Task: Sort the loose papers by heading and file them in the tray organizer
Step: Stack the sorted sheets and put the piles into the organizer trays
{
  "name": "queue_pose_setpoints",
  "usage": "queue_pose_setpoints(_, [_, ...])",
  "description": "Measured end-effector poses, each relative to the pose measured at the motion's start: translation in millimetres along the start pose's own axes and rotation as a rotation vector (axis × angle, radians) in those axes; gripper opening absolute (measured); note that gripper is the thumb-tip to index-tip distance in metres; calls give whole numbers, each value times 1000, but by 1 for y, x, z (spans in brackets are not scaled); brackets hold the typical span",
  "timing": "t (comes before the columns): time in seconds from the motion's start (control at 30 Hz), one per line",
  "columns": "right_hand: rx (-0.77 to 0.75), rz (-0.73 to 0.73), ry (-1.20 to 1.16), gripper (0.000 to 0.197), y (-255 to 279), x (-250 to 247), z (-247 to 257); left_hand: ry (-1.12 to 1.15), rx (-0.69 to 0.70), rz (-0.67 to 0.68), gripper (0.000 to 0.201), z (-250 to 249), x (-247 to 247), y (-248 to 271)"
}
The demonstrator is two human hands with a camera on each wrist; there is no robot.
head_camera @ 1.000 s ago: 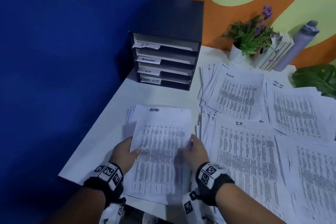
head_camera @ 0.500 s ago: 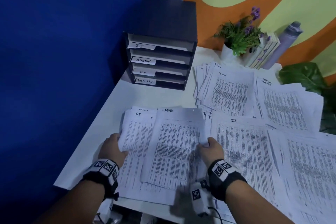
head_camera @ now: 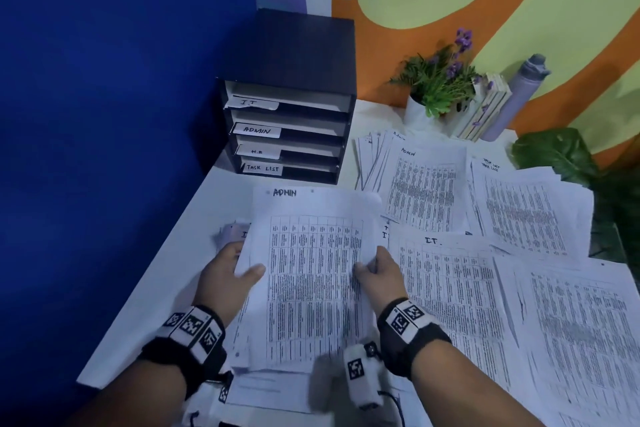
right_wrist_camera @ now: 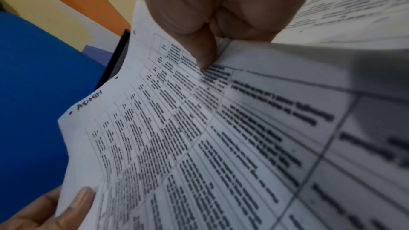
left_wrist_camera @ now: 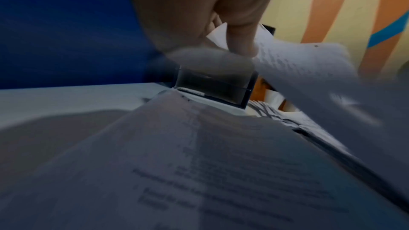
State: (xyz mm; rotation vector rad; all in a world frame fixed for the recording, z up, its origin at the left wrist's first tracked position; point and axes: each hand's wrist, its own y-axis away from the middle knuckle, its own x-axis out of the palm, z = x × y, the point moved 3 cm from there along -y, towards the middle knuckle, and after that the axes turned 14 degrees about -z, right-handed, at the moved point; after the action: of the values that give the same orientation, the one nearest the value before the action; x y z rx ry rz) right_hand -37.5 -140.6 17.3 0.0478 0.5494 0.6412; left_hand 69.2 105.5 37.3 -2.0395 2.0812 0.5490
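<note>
Sheet headed ADMIN (head_camera: 311,274): you are holding it lifted off the table (head_camera: 166,274), left hand (head_camera: 227,279) pinching its left edge with thumb on top, right hand (head_camera: 379,276) pinching its right edge likewise. Tray organizer (head_camera: 289,107): standing ahead at the wall, slots labelled IT, ADMIN, H.R, TASK LIST. Pile underneath (head_camera: 263,381): lying near the table's front edge, an IT-headed page (head_camera: 235,234) peeking out at left. Sorted stacks (head_camera: 426,187): spreading to your right.

Risks, as judged: the limp sheet is sagging between two edge pinches and could buckle against the slot mouth; neighbouring labels are sitting close, so misfiling is possible; the pile could slide off.
</note>
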Motion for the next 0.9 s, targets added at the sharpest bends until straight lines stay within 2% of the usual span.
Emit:
queue_pose_setpoints(0.1, [15, 14, -111, 40, -5, -6, 6, 16, -41, -135, 20, -6, 6, -5])
queue_pose_setpoints(0.17, [32, 48, -137, 41, -6, -12, 6, 35, -97, -208, 18, -7, 10, -10])
queue_pose_setpoints(0.23, [-7, 37, -87, 32, -10, -18, 2, 13, -108, -210, 14, -8, 17, -14])
queue_pose_setpoints(0.33, [-107, -194, 56, 24, -32, -46, -1, -96, -82, -171, 13, -8, 27, -12])
queue_pose_setpoints(0.4, [-40, -308, 44, 28, -53, -69, -4, -168, -95, -157, 17, -4, 30, -10])
queue_pose_setpoints(0.5, [46, -368, 27, 50, -91, -100, -5, -287, -121, -130, 19, 9, 31, -7])
queue_pose_setpoints(0.6, [30, -402, 96, 57, -130, -120, 1, -374, -155, -120, 24, 28, 30, -4])
queue_pose_setpoints(0.8, [-26, -318, 261, 65, -200, -122, 2, -461, -196, -145, 31, 41, 27, 6])
queue_pose_setpoints(0.9, [6, -281, 341, 69, -224, -121, -3, -450, -198, -164, 36, 36, 25, 8])
